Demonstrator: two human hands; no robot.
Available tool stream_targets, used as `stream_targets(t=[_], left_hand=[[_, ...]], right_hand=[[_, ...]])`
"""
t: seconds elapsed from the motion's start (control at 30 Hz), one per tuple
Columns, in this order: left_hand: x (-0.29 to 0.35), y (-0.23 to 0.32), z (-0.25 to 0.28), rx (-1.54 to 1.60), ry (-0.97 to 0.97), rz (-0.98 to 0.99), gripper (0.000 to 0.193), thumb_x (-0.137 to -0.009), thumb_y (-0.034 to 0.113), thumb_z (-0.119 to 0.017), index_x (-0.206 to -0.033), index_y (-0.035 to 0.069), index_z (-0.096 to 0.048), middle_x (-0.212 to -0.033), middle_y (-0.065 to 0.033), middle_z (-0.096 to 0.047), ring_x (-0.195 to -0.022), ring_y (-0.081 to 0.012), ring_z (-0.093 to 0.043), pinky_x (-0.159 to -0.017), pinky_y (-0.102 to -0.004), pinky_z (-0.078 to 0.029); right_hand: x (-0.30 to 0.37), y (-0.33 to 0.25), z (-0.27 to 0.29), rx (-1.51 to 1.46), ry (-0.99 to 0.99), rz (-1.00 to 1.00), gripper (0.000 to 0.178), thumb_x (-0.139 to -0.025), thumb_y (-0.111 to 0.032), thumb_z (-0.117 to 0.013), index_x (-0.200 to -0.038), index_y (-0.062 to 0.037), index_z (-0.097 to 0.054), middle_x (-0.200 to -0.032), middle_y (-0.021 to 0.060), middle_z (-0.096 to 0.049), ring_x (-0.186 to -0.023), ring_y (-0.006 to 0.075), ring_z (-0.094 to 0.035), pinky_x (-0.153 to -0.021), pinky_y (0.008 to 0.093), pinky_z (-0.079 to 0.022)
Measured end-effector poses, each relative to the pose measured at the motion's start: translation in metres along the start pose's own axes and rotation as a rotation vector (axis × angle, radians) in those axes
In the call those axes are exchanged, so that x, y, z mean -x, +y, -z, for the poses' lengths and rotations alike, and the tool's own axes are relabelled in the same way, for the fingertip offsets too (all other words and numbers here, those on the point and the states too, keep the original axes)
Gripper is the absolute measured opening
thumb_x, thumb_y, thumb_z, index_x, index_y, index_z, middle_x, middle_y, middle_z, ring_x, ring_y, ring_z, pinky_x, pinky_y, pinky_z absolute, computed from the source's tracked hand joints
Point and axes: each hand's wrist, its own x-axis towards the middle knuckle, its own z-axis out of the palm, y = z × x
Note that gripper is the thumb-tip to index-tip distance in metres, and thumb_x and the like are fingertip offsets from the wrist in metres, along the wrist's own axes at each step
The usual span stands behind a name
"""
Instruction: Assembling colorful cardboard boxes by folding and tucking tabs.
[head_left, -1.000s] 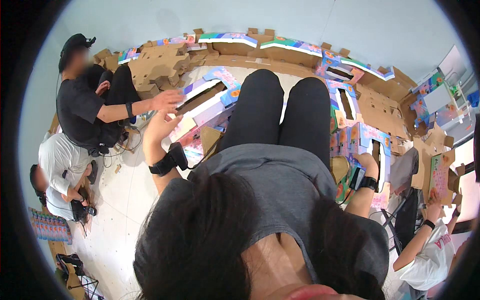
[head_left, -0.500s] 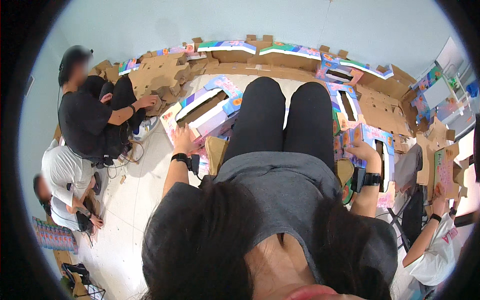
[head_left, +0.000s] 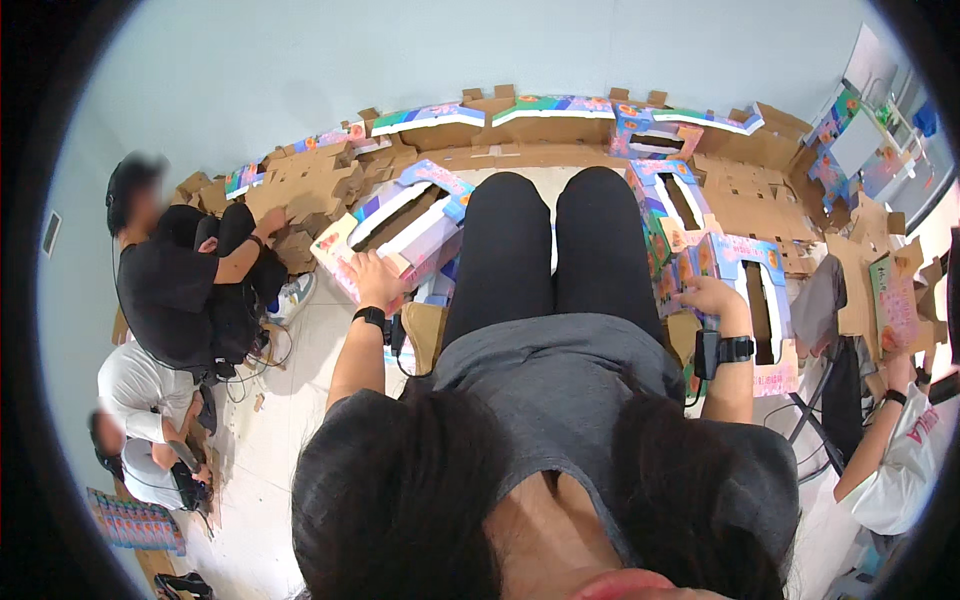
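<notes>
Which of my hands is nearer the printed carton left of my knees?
Left. Your left hand is on that printed carton; your right hand is across your legs, by another carton.

2 forearms (head_left: 357,368) forward | left hand (head_left: 372,280) palm down | right hand (head_left: 713,296) fingers pointing left

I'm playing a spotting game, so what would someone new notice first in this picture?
Probably the black-trousered legs, big in the middle. Then the bright left box, with the left hand on it, and the bright right box, with the right hand near its edge; both have long openings. Behind, brown cardboard curves along the pale wall.
</notes>
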Motion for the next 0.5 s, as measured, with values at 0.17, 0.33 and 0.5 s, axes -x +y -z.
stream_targets(t=[0.17,0.33,0.5], left_hand=[[-0.016,0.023,0.030,0.109,0.238,-0.034,0.100,-0.051,0.048,-0.082,-0.129,-0.002,-0.045,-0.127,-0.0167,-0.047,-0.132,-0.0367,-0.034,-0.113,-0.0666,-0.004],[-0.020,0.046,0.100,0.198,0.408,-0.070,0.100,-0.053,0.050,-0.082,-0.130,-0.002,-0.044,-0.128,-0.0203,-0.045,-0.132,-0.0397,-0.032,-0.113,-0.0658,-0.004],[0.001,0.076,0.165,0.288,0.526,-0.303,0.103,-0.054,0.053,-0.083,-0.133,0.001,-0.044,-0.126,-0.0214,-0.046,-0.132,-0.0404,-0.033,-0.113,-0.0664,-0.005]], right_hand=[[0.004,0.019,-0.003,0.023,0.037,0.015,0.048,-0.078,-0.041,-0.069,-0.103,-0.0002,-0.069,-0.101,0.0243,-0.069,-0.099,0.0383,-0.065,-0.086,0.0436,-0.050],[0.008,0.018,0.001,0.062,0.288,0.017,0.044,-0.078,-0.038,-0.070,-0.104,-0.0018,-0.069,-0.096,0.0235,-0.069,-0.097,0.0387,-0.066,-0.085,0.0434,-0.051],[0.050,-0.052,0.040,-0.080,0.511,0.078,0.034,-0.082,-0.031,-0.068,-0.103,-0.0035,-0.070,-0.089,0.0194,-0.070,-0.087,0.0359,-0.068,-0.077,0.0420,-0.052]])
